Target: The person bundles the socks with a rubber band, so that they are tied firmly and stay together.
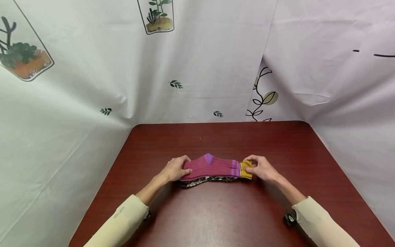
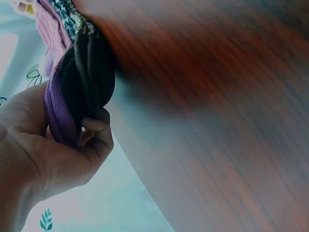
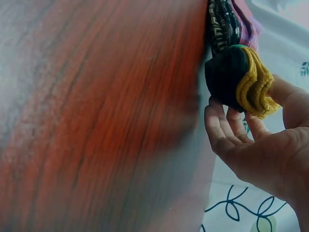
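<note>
A magenta sock with a purple heel and stripes lies lengthwise on top of black-and-white patterned socks, all in one bundle. My left hand grips the bundle's left end, thumb on top. In the left wrist view its fingers curl round the purple toe and a dark toe. At the other end my right hand pinches the mustard-yellow cuff. The right wrist view shows the thumb against the yellow folds, fingers under a dark cuff.
The bundle is on a reddish-brown wooden table with rounded far corners. White curtains printed with plants hang round its back and sides. A dark watch-like strap sits at the right sleeve's edge.
</note>
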The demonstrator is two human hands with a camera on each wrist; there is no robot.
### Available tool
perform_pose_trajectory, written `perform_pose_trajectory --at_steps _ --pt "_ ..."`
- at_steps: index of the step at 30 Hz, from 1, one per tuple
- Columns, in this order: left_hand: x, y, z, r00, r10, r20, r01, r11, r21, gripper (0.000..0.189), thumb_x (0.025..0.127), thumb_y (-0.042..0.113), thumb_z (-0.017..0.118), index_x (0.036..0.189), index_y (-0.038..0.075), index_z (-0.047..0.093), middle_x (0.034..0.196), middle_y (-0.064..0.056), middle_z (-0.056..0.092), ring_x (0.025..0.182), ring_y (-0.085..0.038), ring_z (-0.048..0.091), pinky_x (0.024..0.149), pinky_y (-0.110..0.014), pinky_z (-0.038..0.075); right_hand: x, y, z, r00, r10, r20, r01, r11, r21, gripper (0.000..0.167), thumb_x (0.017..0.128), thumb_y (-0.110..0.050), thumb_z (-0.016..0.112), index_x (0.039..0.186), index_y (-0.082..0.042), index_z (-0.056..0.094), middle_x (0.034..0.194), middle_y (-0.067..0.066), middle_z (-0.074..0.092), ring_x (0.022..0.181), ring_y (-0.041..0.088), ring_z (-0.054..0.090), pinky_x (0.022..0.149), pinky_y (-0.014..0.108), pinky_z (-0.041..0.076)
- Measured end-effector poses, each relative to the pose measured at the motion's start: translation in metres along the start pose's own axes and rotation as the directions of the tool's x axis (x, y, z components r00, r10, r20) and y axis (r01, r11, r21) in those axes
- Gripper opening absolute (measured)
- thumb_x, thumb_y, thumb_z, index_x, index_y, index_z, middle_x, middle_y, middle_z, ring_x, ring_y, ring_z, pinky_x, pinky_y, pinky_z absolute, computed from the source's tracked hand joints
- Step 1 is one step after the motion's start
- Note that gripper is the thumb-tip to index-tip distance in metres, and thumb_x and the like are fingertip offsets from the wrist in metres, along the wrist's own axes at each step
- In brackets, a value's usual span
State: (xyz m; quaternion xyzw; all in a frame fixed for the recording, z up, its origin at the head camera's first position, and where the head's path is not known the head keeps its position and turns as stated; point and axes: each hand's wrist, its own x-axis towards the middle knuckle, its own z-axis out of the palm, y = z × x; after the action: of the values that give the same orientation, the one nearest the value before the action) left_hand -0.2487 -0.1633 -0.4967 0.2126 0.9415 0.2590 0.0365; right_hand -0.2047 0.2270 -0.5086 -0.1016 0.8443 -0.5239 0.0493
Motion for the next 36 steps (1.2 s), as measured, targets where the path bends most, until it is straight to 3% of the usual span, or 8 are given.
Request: perform_pose_trajectory --at_steps 10,17,20,22,25,27,32,36 --pt "0.001 -0.003 0.006 0.998 -0.007 -0.056 0.008 1.000 0.028 0.032 0.094 0.028 0.082 0.122 0.015 0.071 0.115 -0.005 0.075 0.108 -0.028 0.070 0.093 -0.052 0.053 0.000 0.005 -0.002 0.997 0.073 0.010 -0.074 0.995 0.060 0.031 0.098 0.000 0.072 0.125 0.011 0.065 0.104 0.017 0.068 0.084 0.020 0.065 0.067 0.028 0.056" --pt "0.002 0.016 0.009 0.989 0.112 -0.098 -0.090 0.974 0.208 0.037 0.095 0.024 0.079 0.126 0.009 0.068 0.117 -0.012 0.070 0.107 -0.035 0.067 0.090 -0.055 0.052 0.005 0.007 0.002 0.997 0.066 -0.043 -0.063 0.996 0.063 0.022 0.102 -0.010 0.070 0.118 0.005 0.069 0.096 0.011 0.070 0.080 0.018 0.062 0.066 0.028 0.052" --pt "0.004 0.025 0.015 0.963 0.209 -0.171 -0.155 0.946 0.285 0.037 0.094 0.022 0.079 0.127 0.010 0.068 0.122 -0.012 0.068 0.112 -0.037 0.065 0.093 -0.055 0.050 0.006 0.008 0.004 0.996 0.064 -0.065 -0.058 0.994 0.094 0.018 0.101 -0.007 0.071 0.114 0.006 0.071 0.097 0.013 0.073 0.082 0.016 0.063 0.068 0.026 0.053" --pt "0.007 0.034 0.020 0.932 0.286 -0.224 -0.212 0.928 0.305 0.036 0.094 0.021 0.079 0.127 0.010 0.068 0.124 -0.011 0.068 0.115 -0.036 0.063 0.095 -0.054 0.048 0.005 0.009 0.005 0.994 0.074 -0.080 -0.063 0.989 0.135 0.016 0.100 -0.003 0.071 0.112 0.008 0.071 0.098 0.014 0.074 0.082 0.014 0.065 0.068 0.025 0.053" --pt "0.015 0.054 0.029 0.884 0.378 -0.274 -0.309 0.913 0.266 0.031 0.096 0.021 0.078 0.125 0.012 0.071 0.122 -0.006 0.071 0.113 -0.031 0.064 0.096 -0.050 0.048 0.005 0.011 0.005 0.992 0.083 -0.093 -0.064 0.979 0.194 0.017 0.099 0.000 0.071 0.112 0.010 0.070 0.098 0.015 0.074 0.081 0.013 0.066 0.068 0.025 0.054" --pt "0.022 0.068 0.036 0.874 0.398 -0.280 -0.356 0.915 0.190 0.027 0.097 0.023 0.077 0.122 0.014 0.073 0.118 -0.002 0.073 0.110 -0.027 0.066 0.096 -0.048 0.049 0.004 0.012 0.005 0.991 0.096 -0.095 -0.072 0.971 0.229 0.018 0.099 0.000 0.071 0.113 0.011 0.069 0.098 0.014 0.074 0.080 0.012 0.066 0.067 0.026 0.055" --pt "0.042 0.099 0.059 0.902 0.351 -0.252 -0.370 0.929 -0.027 0.015 0.100 0.025 0.076 0.115 0.020 0.077 0.106 0.007 0.078 0.099 -0.015 0.068 0.088 -0.038 0.051 0.004 0.013 0.003 0.990 0.111 -0.082 -0.087 0.962 0.259 0.022 0.100 -0.003 0.071 0.116 0.011 0.069 0.101 0.015 0.075 0.080 0.013 0.066 0.067 0.027 0.057" --pt "0.053 0.112 0.075 0.917 0.322 -0.235 -0.354 0.929 -0.108 0.011 0.100 0.024 0.077 0.110 0.021 0.078 0.096 0.011 0.077 0.088 -0.007 0.063 0.079 -0.028 0.048 0.005 0.015 0.004 0.990 0.123 -0.068 -0.100 0.957 0.273 0.025 0.100 -0.005 0.072 0.118 0.012 0.069 0.106 0.017 0.075 0.082 0.013 0.068 0.069 0.027 0.057"
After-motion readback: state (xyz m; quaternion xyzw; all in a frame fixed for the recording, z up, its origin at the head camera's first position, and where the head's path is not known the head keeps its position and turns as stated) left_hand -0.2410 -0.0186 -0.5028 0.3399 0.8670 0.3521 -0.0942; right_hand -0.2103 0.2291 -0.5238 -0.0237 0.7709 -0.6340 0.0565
